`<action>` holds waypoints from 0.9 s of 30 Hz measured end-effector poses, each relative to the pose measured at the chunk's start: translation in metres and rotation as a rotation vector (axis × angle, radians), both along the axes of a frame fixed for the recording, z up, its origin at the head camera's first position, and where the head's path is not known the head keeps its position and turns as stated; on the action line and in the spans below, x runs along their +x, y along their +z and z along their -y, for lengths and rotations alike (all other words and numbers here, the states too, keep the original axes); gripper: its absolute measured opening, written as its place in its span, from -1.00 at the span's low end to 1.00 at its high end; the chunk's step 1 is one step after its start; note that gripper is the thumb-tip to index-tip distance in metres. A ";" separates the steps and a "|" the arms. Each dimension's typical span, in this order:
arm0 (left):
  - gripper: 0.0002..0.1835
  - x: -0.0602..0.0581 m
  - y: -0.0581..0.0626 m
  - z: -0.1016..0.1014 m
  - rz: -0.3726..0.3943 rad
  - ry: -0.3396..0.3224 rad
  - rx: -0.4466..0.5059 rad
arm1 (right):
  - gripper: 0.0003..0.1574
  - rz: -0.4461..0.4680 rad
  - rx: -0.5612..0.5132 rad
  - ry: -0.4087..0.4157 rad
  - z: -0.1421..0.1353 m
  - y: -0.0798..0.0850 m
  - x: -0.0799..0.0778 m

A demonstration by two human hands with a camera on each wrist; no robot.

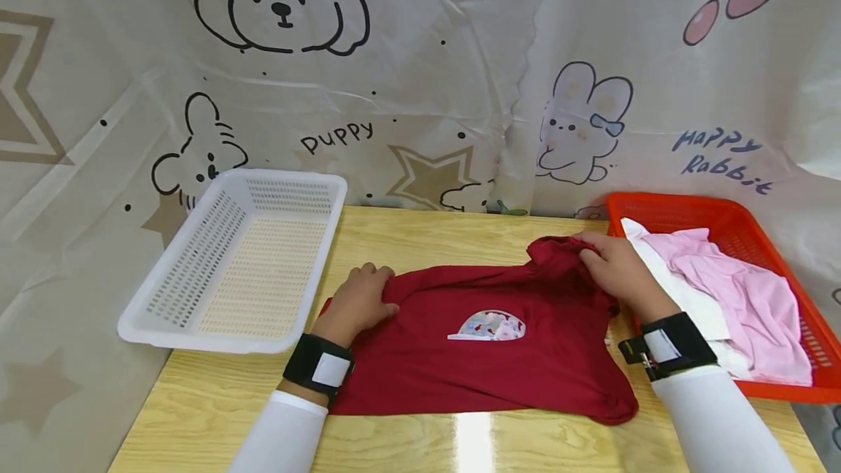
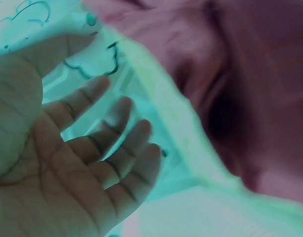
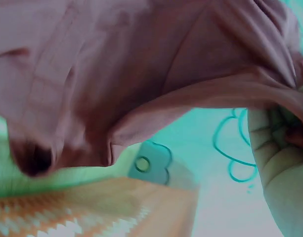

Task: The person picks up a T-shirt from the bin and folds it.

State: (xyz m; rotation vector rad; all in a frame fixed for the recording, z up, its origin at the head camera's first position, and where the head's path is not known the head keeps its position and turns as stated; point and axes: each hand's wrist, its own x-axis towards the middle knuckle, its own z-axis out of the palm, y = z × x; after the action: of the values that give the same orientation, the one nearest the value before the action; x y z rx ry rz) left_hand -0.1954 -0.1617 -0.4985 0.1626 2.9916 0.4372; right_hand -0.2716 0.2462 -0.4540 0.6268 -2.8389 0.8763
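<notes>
A dark red shirt (image 1: 420, 378) with a pale flowered cap-shaped patch lies across the table, its far right part lifted and bunched. My right hand (image 1: 620, 276) grips that raised part between thumb and fingers. In the right wrist view the shirt (image 3: 126, 64) hangs in folds from the right hand (image 3: 284, 163). By the shirt's left end is my left hand (image 1: 358, 301), fingers loosely bent. The left wrist view shows that hand (image 2: 67, 148) with spread fingers and a bare palm, apart from the cloth (image 2: 275, 98).
At the left stands a white perforated basket (image 1: 305, 345) with nothing seen inside. A red basket (image 1: 782, 254) at the right holds a pink garment (image 1: 755, 290) and white cloth (image 1: 690, 298). Behind the wooden table (image 1: 394, 228) hangs a printed curtain (image 1: 460, 57).
</notes>
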 end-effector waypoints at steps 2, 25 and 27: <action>-0.41 0.003 -0.012 0.001 -0.014 -0.003 -0.048 | -0.71 0.012 -0.015 0.016 0.001 0.000 0.004; -0.80 0.055 -0.014 0.012 -0.429 0.042 -0.048 | -0.66 -0.206 0.018 0.056 -0.012 -0.003 0.093; -0.85 0.065 -0.018 0.017 -0.419 0.004 -0.046 | -0.62 -0.267 0.036 0.127 -0.014 -0.014 0.106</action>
State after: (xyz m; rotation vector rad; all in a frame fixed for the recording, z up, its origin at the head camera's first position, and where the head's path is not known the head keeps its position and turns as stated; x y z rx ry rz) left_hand -0.1299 -0.1787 -0.5162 0.2753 3.4079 0.3735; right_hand -0.1658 0.2604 -0.4678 0.8661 -2.6042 0.6994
